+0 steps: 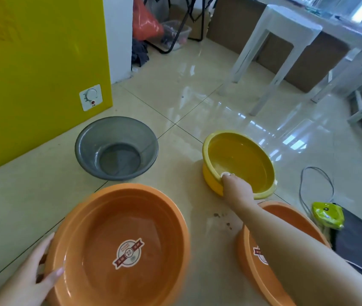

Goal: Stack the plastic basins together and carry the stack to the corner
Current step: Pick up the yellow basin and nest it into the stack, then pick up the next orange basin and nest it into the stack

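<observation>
Several plastic basins stand on the tiled floor. A large orange basin [153, 208] with a round sticker inside is nearest, and my left hand [36, 270] grips its left rim, thumb inside. A yellow basin [241, 160] sits further right; my right hand [235, 186] holds its near rim, thumb over the edge. Under my right forearm lies a second orange basin [286, 215], partly hidden. A grey basin [116, 149] rests apart at the middle left, beside the yellow cabinet.
A yellow cabinet [32, 74] with a white dial walls off the left. A white plastic stool [281, 40] and table legs stand at the back right. A grey cable [317, 186], a green packet [328, 215] and a black mat [361, 237] lie on the right.
</observation>
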The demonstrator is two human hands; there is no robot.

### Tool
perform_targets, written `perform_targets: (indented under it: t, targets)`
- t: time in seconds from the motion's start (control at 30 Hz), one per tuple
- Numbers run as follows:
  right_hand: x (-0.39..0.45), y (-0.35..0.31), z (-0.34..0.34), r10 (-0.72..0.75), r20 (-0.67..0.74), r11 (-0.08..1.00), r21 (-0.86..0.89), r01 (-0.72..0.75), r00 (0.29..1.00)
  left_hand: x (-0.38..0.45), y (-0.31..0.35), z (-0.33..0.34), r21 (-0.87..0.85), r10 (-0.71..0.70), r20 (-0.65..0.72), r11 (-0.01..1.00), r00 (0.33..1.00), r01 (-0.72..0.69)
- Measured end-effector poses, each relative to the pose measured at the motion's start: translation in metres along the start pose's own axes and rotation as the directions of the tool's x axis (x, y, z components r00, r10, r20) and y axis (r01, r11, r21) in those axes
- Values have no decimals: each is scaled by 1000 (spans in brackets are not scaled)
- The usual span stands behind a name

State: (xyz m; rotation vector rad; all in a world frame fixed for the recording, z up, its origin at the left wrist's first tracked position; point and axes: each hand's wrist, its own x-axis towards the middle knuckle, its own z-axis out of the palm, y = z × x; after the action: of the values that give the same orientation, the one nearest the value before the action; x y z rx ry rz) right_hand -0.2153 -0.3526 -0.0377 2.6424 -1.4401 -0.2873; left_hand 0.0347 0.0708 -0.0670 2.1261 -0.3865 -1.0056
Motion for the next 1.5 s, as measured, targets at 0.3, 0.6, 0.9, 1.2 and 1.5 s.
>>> perform_targets:
  t: [0.3,0.6,0.9,1.2,1.5]
  targets:
    - [-92,-44,-108,-464,-328,869,8,494,823,-21,64,46,-100,17,82,995,996,-9]
    - [-232,-59,-69,-701,-184,692,57,720,689,0,113,74,-276,119,234,960,965,-51]
    - [-233,-31,-36,-502,-155,811,258,525,851,5,118,92,-307,-29,422,936,906,174]
    - [-236,33,20,155,346,847,435,-304,925,0,118,111,-215,-18,331,972,943,94]
    - [-209,65,2,296,127,913,254,-320,947,12,105,110,-248,-22,323,963,946,107]
